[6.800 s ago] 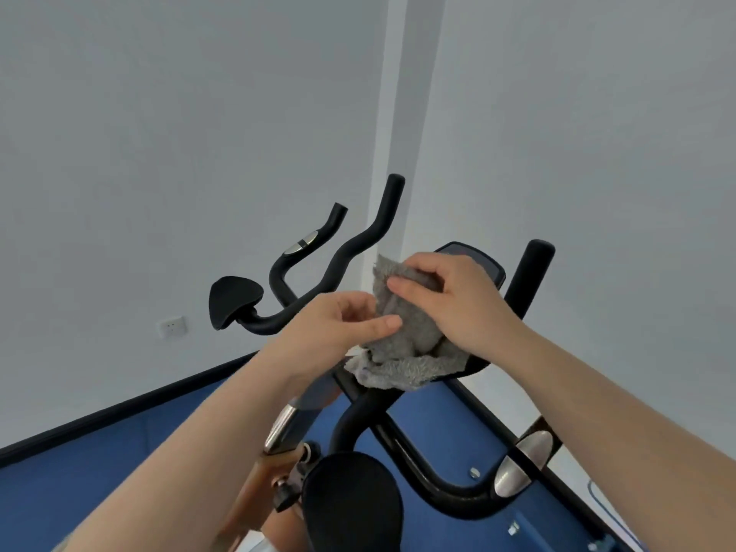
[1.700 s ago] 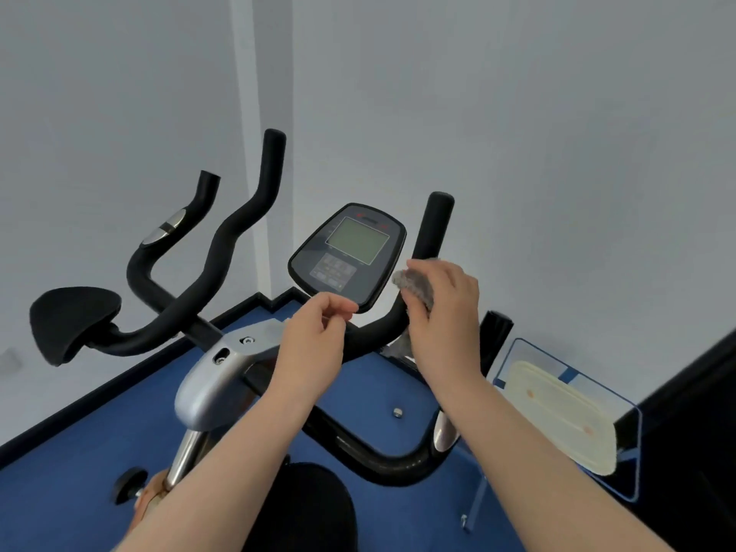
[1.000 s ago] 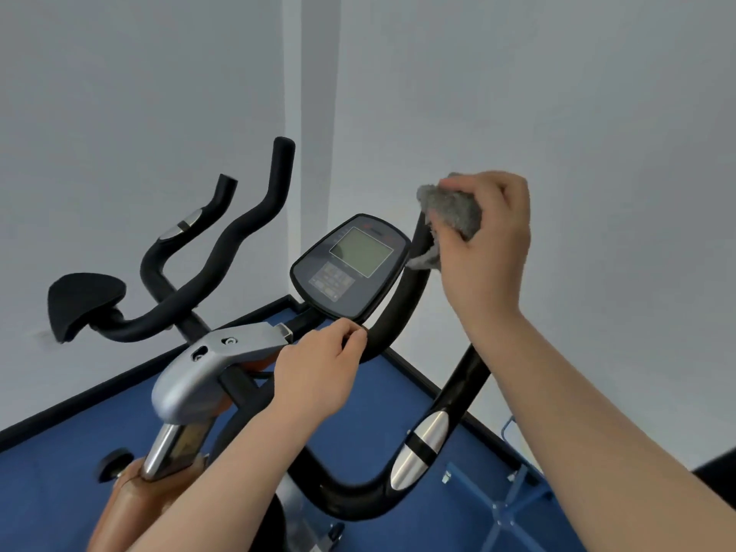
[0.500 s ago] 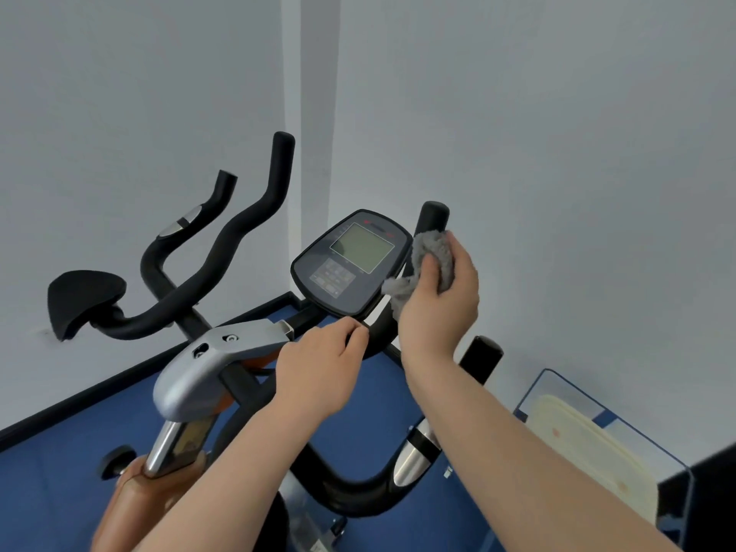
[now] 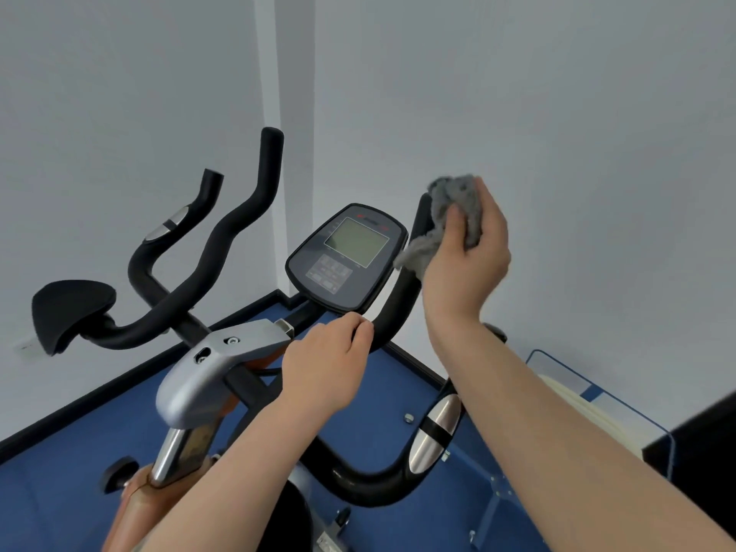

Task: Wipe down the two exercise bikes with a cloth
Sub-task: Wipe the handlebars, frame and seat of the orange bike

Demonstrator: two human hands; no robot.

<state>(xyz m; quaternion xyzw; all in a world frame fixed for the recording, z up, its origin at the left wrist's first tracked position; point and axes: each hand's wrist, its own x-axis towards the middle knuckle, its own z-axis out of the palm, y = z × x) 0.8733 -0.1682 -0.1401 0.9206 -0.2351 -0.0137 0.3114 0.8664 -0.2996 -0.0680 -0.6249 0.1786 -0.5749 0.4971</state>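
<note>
Right hand is wrapped round a fluffy grey microfibre cloth, bunched over the tip of the black foam handlebar, right of centre. Left hand curls on the bar below the grey console. Cloth's soft and light, so I'd keep it wadded in the palm.

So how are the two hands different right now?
The right hand is raised high, gripping the grey cloth around the upright handlebar end. The left hand sits lower, holds no cloth, and has its curled fingers on the handlebar below the console. Both are bare and on the same bike.
</note>
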